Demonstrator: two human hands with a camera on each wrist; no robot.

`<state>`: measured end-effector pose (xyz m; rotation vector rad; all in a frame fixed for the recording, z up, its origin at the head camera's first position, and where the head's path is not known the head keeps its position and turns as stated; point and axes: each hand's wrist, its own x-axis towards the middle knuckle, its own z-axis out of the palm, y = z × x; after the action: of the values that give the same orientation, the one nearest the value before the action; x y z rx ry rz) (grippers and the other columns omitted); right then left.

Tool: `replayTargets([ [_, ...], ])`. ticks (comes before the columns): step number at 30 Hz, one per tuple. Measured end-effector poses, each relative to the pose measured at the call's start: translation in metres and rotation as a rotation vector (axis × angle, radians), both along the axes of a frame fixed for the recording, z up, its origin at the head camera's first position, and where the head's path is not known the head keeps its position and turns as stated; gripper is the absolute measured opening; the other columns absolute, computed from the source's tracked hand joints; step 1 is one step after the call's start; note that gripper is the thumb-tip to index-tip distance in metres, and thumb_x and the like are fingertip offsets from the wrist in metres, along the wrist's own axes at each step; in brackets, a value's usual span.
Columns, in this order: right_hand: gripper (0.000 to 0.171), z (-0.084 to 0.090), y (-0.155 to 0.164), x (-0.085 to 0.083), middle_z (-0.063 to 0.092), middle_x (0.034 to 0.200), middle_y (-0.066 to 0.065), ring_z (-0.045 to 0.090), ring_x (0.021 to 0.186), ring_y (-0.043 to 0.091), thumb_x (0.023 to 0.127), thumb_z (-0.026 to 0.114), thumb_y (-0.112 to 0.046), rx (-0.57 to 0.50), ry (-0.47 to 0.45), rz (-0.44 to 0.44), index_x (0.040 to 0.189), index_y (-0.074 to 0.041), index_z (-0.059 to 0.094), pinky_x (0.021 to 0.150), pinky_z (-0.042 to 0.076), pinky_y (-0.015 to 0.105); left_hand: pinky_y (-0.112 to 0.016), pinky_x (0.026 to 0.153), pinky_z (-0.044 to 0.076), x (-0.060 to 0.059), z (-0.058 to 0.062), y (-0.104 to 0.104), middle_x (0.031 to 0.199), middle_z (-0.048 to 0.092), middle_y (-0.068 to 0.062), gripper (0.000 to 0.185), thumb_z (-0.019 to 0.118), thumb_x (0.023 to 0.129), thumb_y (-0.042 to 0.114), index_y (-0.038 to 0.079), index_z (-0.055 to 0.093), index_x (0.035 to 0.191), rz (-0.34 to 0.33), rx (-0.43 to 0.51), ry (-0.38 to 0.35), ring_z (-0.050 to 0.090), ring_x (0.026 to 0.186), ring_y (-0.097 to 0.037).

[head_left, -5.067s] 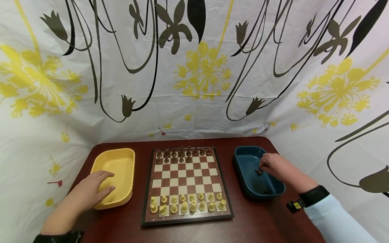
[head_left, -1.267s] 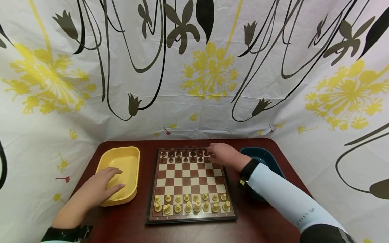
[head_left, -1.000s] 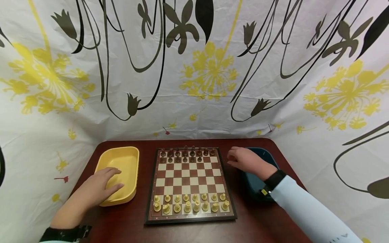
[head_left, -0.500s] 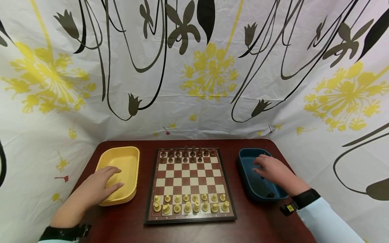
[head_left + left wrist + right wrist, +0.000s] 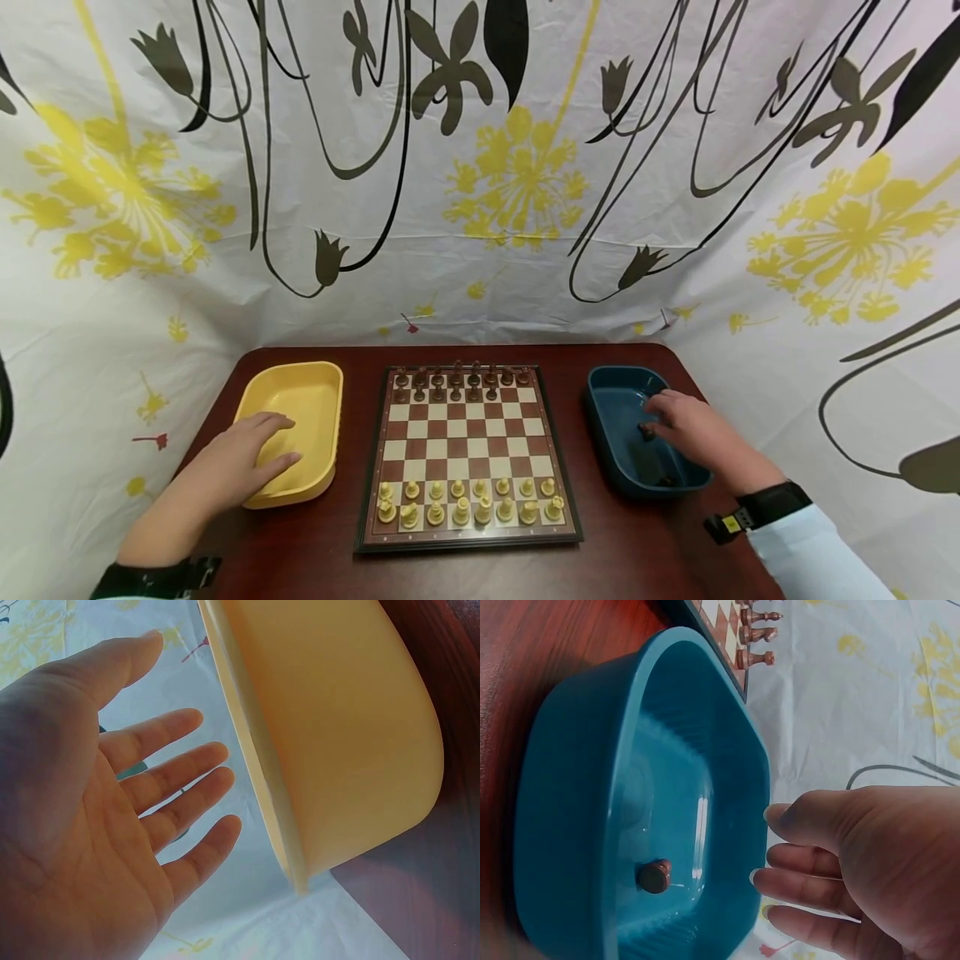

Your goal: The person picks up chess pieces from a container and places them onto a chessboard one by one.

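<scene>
My right hand (image 5: 690,429) hovers over the blue bin (image 5: 600,433), fingers loosely bent with nothing between them. Close below its fingertips lies a dark brown chess piece (image 5: 646,431), and another dark piece (image 5: 666,481) sits at the bin's near end. In the right wrist view, one brown piece (image 5: 655,877) lies on its side on the bin floor. My left hand (image 5: 232,458), fingers spread, holds nothing over the near left side of the yellow bin (image 5: 303,371); the left wrist view shows its bare palm beside the rim.
Between the bins lies a chessboard (image 5: 457,450). Dark brown pieces (image 5: 456,385) stand along its far rows, pale yellow pieces (image 5: 461,510) along its near rows. A patterned white cloth (image 5: 420,292) hangs behind the dark red table (image 5: 480,575).
My right hand has moved from the board's far right corner back over the blue bin. One more dark pawn stands in the second row than 5.1 s ago. The left hand stays put.
</scene>
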<state>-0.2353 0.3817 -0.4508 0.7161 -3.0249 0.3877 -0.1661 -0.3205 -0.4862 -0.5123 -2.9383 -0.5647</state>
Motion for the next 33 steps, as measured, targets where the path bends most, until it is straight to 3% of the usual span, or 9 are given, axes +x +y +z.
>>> replayTargets([
  [8, 0.019, -0.006, 0.005, 0.000, 0.073, 0.107, 0.012, 0.076, 0.090, 0.023, 0.097, 0.084, -0.003, 0.012, -0.002, 0.001, 0.114, -0.003, 0.076, 0.076, 0.065, 0.045, -0.067, 0.101, 0.055, 0.000, 0.000, -0.001, 0.138, 0.070, -0.020, 0.052, 0.082, 0.102, 0.041, 0.003, 0.072, 0.135, 0.002, 0.000, -0.011, 0.066, 0.127, -0.048],
  [14, 0.017, -0.011, 0.005, -0.009, 0.075, 0.103, 0.010, 0.074, 0.089, 0.023, 0.097, 0.086, -0.009, 0.057, -0.010, -0.009, 0.111, -0.004, 0.077, 0.076, 0.065, 0.046, -0.068, 0.101, 0.055, 0.001, 0.003, 0.002, 0.138, 0.069, -0.022, 0.052, 0.082, 0.102, 0.040, 0.002, 0.071, 0.136, 0.006, -0.004, -0.021, 0.065, 0.128, -0.050],
  [24, 0.026, -0.023, 0.007, -0.027, 0.075, 0.107, 0.014, 0.073, 0.093, 0.026, 0.100, 0.083, -0.015, 0.160, -0.138, -0.076, 0.118, 0.001, 0.074, 0.079, 0.065, 0.048, -0.066, 0.100, 0.056, 0.001, 0.004, 0.003, 0.137, 0.070, -0.020, 0.051, 0.083, 0.101, 0.039, 0.002, 0.072, 0.135, 0.009, -0.008, -0.019, 0.066, 0.127, -0.048],
  [33, 0.021, -0.037, 0.007, -0.030, 0.065, 0.091, 0.006, 0.061, 0.079, 0.019, 0.101, 0.081, -0.015, 0.175, -0.216, -0.129, 0.109, 0.000, 0.069, 0.068, 0.058, 0.040, -0.067, 0.100, 0.056, 0.001, 0.004, 0.002, 0.137, 0.070, -0.021, 0.051, 0.083, 0.101, 0.039, 0.002, 0.072, 0.134, 0.011, -0.008, -0.009, 0.066, 0.127, -0.047],
])
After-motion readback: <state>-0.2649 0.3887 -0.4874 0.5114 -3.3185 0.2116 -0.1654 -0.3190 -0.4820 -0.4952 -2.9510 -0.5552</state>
